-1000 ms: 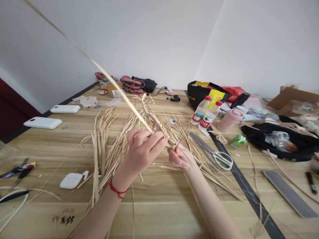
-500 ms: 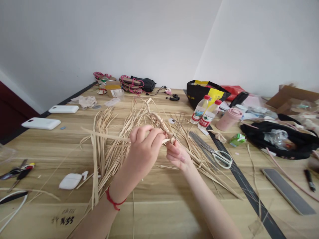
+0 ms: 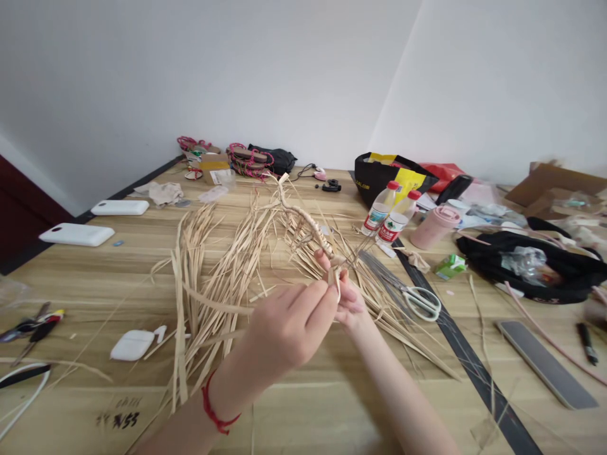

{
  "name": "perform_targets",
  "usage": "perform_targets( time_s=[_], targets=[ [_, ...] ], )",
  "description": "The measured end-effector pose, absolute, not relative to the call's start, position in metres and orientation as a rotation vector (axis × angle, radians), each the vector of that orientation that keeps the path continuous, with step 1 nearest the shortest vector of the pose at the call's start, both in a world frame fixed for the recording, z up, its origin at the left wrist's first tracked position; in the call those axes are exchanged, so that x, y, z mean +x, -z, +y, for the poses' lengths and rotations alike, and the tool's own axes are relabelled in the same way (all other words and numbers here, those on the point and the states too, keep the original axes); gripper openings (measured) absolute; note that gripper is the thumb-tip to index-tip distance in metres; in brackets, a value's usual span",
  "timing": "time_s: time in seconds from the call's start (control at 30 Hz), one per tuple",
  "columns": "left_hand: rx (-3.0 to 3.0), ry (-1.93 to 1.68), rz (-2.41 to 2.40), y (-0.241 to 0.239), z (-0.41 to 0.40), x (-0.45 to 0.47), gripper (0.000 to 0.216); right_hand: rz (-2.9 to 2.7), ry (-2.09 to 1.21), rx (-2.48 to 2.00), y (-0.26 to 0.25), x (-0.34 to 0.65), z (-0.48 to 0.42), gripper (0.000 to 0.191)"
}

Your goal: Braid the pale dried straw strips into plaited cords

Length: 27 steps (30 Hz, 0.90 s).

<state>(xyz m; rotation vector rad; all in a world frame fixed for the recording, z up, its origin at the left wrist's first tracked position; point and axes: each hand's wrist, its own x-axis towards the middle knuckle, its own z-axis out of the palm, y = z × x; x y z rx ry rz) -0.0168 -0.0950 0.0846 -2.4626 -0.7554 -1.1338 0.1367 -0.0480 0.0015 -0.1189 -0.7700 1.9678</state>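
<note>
With fingers pinched, my left hand (image 3: 291,322) grips a flat pale straw strip (image 3: 218,304) whose loose tail trails off to the left. My right hand (image 3: 348,297) is closed round the near end of a woven straw piece (image 3: 308,221), a curved, ridged length that rises away toward the back of the table. Thin wires or stalks stick out to the right of that end. The strip meets the woven piece between the two hands; the fingers partly hide this spot. Bundles of loose straw (image 3: 237,253) lie beneath and around the hands.
Right of the hands lie white-handled scissors (image 3: 422,303), two red-capped bottles (image 3: 398,218), a pink cup (image 3: 436,226) and a black bag (image 3: 559,265). An earbud case (image 3: 133,344), keys (image 3: 40,328) and two white devices (image 3: 76,234) are on the left. Woven sandals (image 3: 249,161) sit at the back.
My left hand has moved down and right, drawing the strip's end over to the near side of the woven piece. The piece's held end has shifted slightly right and down.
</note>
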Motion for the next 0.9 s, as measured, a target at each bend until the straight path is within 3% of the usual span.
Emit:
perform_targets(
  time_s=[0.07,0.23,0.53,0.9],
  targets=[
    [-2.515,1.187,-0.903,-0.087,-0.092,-0.019,0.005,-0.792,-1.933,-0.148,-0.006,0.136,-0.048,0.034],
    [-2.751,1.241,-1.330,-0.090,-0.077,-0.030,0.037,-0.812,-1.881,-0.279,-0.018,0.134,-0.046,0.030],
    [-2.814,1.479,-1.342,-0.075,-0.052,-0.031,0.012,-0.829,-1.863,-0.353,-0.017,0.129,-0.044,0.017],
    [-2.770,1.814,-1.428,-0.068,-0.044,-0.028,0.003,-1.000,-1.787,-0.465,-0.017,0.131,-0.042,0.044]
  ],
)
